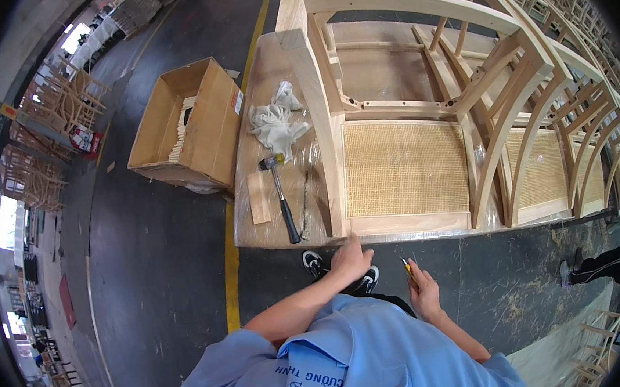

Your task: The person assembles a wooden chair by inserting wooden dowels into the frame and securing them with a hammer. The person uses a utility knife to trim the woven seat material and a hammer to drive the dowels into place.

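A light wooden chair frame [327, 155] lies on a wrapped, table-like surface, its woven cane panel [405, 167] facing up. My left hand [351, 260] is by the frame's near left corner, index finger pointing at the wood and thumb apart; I see nothing in it. Whether the fingertip touches the wood, I cannot tell. Lower and to the right, my right hand [425, 294] is closed around a small yellow-and-black utility knife [407, 267], its tip pointing up toward the chair. Left of the frame lies a hammer [285, 199] with a black handle.
A crumpled white cloth [274, 125] and a flat wood piece [259, 198] lie on the plastic-wrapped surface [251, 232]. An open cardboard box [220, 139] with wooden strips stands to the left. More chair frames [541, 140] line up to the right, where another person's leg [607, 263] shows.
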`<state>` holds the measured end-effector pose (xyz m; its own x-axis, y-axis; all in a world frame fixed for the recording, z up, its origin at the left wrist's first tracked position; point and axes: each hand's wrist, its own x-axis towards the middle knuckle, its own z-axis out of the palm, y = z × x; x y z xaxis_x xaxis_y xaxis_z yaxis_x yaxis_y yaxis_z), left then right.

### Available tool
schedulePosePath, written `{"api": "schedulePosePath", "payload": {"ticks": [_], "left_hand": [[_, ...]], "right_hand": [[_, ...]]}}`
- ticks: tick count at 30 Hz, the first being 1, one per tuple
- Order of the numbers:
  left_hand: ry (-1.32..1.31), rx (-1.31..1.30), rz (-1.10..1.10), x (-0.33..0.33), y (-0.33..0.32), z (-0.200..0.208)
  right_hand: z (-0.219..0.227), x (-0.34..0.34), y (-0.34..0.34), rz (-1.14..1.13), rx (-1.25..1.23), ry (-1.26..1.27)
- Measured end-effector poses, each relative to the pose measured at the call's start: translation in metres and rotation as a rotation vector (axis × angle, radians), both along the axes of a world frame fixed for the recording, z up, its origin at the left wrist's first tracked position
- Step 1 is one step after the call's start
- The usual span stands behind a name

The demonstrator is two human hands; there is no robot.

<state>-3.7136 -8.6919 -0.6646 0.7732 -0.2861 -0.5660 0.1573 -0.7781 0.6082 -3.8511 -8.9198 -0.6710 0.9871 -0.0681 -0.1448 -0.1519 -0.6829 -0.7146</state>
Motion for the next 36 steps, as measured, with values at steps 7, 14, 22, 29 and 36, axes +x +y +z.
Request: {"api": "schedulePosePath", "payload": {"ticks": [7, 14, 22, 29, 36], "left_hand": [[-0.239, 0.192, 0.019, 0.011, 0.0, 0.012], [0.246, -0.085, -0.159, -0.006, 0.006, 0.019], [0.31, -0.444, -0.108, 0.004, 0.072, -0.014], [0.027, -0.194, 0.017, 0.033, 0.219, 0.018], [-0.264, -0.531, 0.375, 0.129, 0.347, 0.109]], "right_hand": [[0.009, -0.018, -0.005, -0.219, 0.085, -0.002], [0.028, 0.01, 0.009, -0.202, 0.143, -0.083], [0.045, 0.078, 0.07, -0.022, 0.253, -0.173], [0.037, 0.173, 0.202, 0.21, 0.303, -0.189], [-0.007, 0.282, 0.277, 0.022, -0.008, -0.025]]}}
